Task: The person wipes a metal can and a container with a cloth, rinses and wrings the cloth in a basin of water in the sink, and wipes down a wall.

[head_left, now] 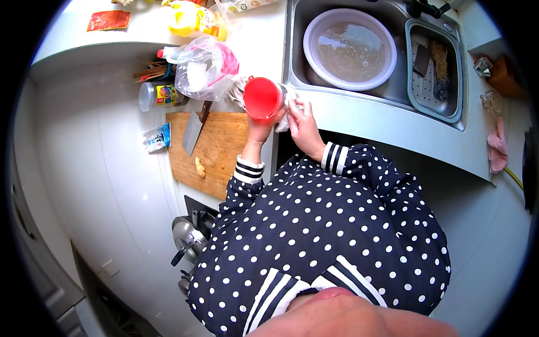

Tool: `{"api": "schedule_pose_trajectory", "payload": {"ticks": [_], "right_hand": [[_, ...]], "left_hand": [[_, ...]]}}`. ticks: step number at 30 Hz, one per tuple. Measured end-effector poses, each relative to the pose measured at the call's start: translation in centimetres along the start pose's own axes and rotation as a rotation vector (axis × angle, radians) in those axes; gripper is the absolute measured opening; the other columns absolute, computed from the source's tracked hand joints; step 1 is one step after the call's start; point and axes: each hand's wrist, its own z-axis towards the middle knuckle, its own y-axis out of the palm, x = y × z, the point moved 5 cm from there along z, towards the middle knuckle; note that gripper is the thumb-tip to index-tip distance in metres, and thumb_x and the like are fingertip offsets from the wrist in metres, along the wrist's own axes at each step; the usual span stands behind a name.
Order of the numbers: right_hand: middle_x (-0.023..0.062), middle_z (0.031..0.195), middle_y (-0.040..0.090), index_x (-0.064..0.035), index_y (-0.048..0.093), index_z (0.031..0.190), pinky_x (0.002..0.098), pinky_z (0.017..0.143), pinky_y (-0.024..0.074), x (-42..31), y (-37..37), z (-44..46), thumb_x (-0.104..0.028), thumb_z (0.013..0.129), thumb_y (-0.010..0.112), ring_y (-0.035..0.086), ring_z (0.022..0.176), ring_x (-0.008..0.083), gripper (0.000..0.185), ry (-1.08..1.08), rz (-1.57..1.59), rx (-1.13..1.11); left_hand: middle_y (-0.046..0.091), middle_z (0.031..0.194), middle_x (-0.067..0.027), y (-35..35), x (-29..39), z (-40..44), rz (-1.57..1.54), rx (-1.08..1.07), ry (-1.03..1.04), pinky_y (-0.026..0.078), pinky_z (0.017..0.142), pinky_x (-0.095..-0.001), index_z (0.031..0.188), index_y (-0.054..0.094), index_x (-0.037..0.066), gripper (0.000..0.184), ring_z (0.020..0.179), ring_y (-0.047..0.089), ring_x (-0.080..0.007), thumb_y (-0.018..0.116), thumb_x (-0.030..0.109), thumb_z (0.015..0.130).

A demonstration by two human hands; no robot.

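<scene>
Gripping a red cup (262,97) just past the cutting board (224,149) in an outstretched left hand (260,132), with fingers partly hidden, pinching white cloth (282,126) beside it with an inward-angled right hand (305,128).

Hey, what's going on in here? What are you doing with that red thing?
A person is holding a round red container in the left hand, with its wide round end toward the camera. The right hand holds a white cloth up beside it. Nearby, a knife and a small yellowish piece lie on the wooden board. A basin of cloudy water sits in the sink.
</scene>
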Motion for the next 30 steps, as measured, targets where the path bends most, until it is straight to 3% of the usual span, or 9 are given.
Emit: {"api": "schedule_pose_trajectory", "payload": {"ticks": [8,11,12,20,23,26,30], "right_hand": [[0.0139,0.101,0.049,0.0006,0.053,0.118,0.0282,0.073,0.0470,-0.7,-0.6,-0.1,0.005,0.082,0.054,0.057,0.083,0.0244,0.037,-0.086,-0.005,-0.055],[0.0134,0.097,0.050,-0.0001,0.052,0.119,0.0274,0.070,0.0468,3.1,-0.4,0.4,0.004,0.081,0.054,0.056,0.080,0.0240,0.038,-0.001,0.016,-0.023],[0.0148,0.091,0.052,-0.0011,0.055,0.115,0.0311,0.070,0.0463,3.3,-0.7,1.0,0.004,0.078,0.055,0.056,0.077,0.0277,0.037,0.054,0.030,-0.011],[0.0153,0.090,0.052,-0.0010,0.056,0.112,0.0337,0.072,0.0458,0.8,-1.4,1.1,-0.001,0.079,0.053,0.056,0.078,0.0298,0.033,0.020,-0.090,-0.037],[0.0170,0.089,0.053,-0.0018,0.057,0.111,0.0356,0.072,0.0455,6.3,-0.9,1.9,-0.001,0.079,0.051,0.056,0.078,0.0310,0.032,0.164,-0.146,-0.050],[0.0189,0.090,0.054,-0.0045,0.059,0.109,0.0371,0.076,0.0445,7.2,-0.9,3.7,-0.002,0.080,0.048,0.054,0.083,0.0333,0.031,0.103,-0.206,-0.128],[0.0179,0.093,0.054,-0.0045,0.060,0.107,0.0366,0.077,0.0445,0.8,-1.1,5.1,-0.002,0.080,0.048,0.054,0.084,0.0334,0.030,0.022,-0.019,-0.056]], "left_hand": [[0.058,0.105,-0.0042,-0.4,-0.5,-0.3,-0.092,0.002,-0.049,0.046,0.082,-0.0288,0.110,0.054,0.003,0.048,0.094,0.054,-0.0143,0.077,0.006,0.068],[0.057,0.106,-0.0039,-0.4,0.1,-0.1,-0.049,0.021,-0.039,0.045,0.082,-0.0289,0.111,0.054,0.002,0.050,0.094,0.054,-0.0144,0.078,0.007,0.067],[0.058,0.106,-0.0040,-0.4,-0.1,-0.1,-0.051,0.023,-0.048,0.045,0.083,-0.0290,0.111,0.054,0.002,0.051,0.094,0.054,-0.0147,0.078,0.007,0.067],[0.058,0.106,-0.0054,0.7,1.5,0.1,0.050,0.138,0.133,0.045,0.084,-0.0300,0.113,0.051,0.003,0.056,0.096,0.055,-0.0171,0.079,0.010,0.065],[0.057,0.109,-0.0070,-0.1,-0.3,0.2,0.173,0.071,0.136,0.044,0.087,-0.0317,0.115,0.050,0.002,0.061,0.099,0.054,-0.0191,0.080,0.012,0.063],[0.055,0.112,-0.0086,-1.2,-0.9,0.6,0.292,0.026,0.207,0.043,0.089,-0.0333,0.118,0.047,0.002,0.068,0.102,0.053,-0.0208,0.081,0.014,0.061],[0.053,0.116,-0.0095,-1.6,-1.9,0.4,0.295,-0.041,0.175,0.042,0.091,-0.0338,0.121,0.045,0.003,0.073,0.105,0.052,-0.0217,0.082,0.014,0.059]]}}
